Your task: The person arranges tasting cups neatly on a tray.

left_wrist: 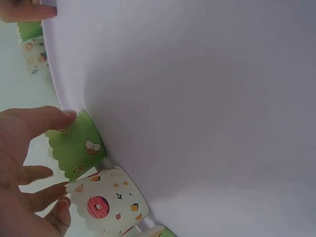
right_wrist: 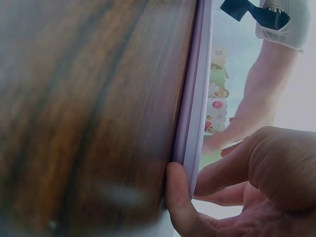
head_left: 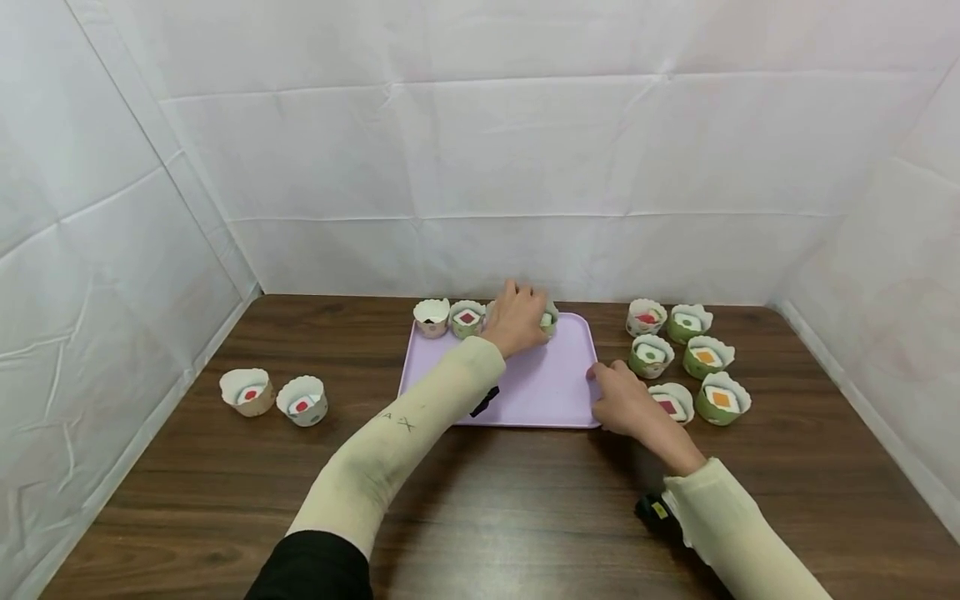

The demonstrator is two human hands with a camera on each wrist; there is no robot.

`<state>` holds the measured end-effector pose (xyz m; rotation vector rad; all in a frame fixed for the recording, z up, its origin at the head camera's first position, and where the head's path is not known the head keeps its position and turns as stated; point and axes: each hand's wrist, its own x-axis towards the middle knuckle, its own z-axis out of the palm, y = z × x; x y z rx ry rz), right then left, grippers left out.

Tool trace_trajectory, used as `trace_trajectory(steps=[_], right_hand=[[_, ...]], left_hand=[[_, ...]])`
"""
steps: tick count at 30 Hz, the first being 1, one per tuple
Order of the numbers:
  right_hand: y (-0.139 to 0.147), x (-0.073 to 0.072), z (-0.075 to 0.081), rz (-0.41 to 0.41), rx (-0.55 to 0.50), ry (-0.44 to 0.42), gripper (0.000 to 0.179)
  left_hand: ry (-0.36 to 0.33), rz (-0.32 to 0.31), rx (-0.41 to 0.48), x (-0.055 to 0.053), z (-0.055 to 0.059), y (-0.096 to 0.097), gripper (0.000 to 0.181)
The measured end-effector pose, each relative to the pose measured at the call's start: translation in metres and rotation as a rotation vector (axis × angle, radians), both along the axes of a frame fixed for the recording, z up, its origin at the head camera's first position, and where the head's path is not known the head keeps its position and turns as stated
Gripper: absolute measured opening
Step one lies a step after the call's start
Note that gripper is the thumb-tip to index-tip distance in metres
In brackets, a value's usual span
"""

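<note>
A lilac tray (head_left: 540,387) lies on the wooden table, with several patterned paper cake cups in a row along its far edge. Over the right end of that row, my left hand (head_left: 517,321) grips a green cake cup (left_wrist: 79,148); the thumb is at its rim and curled fingers are on the other side. Beside it stands a white cake cup (left_wrist: 106,202) with a doughnut print. The tray's right rim (right_wrist: 195,98) is pinched by my right hand (head_left: 626,400), the fingers on either side of it.
To the left stand two pale cups (head_left: 247,393) with red pieces inside. Several green and white cups, one a green cup with an orange square (head_left: 722,400), group right of the tray, some close to my right hand. White cloth (head_left: 525,167) walls the table's back and sides.
</note>
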<state>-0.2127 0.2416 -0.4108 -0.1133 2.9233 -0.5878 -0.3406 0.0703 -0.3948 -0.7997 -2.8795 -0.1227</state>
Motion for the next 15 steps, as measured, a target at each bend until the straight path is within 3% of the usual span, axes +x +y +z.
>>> trace_trajectory(steps=[6,11,15], right_hand=[[0.0,0.002,-0.001,0.035,0.016,0.048,0.046],[0.001,0.002,-0.001,0.036,0.023,0.054,0.046],[0.001,0.002,-0.001,0.04,0.019,0.05,0.046]], left_hand=[[-0.101,-0.002,0.175,0.008,0.013,-0.006,0.068],[-0.165,-0.031,0.372,0.019,0.024,-0.018,0.06],[-0.162,-0.09,0.494,0.03,0.027,-0.035,0.055]])
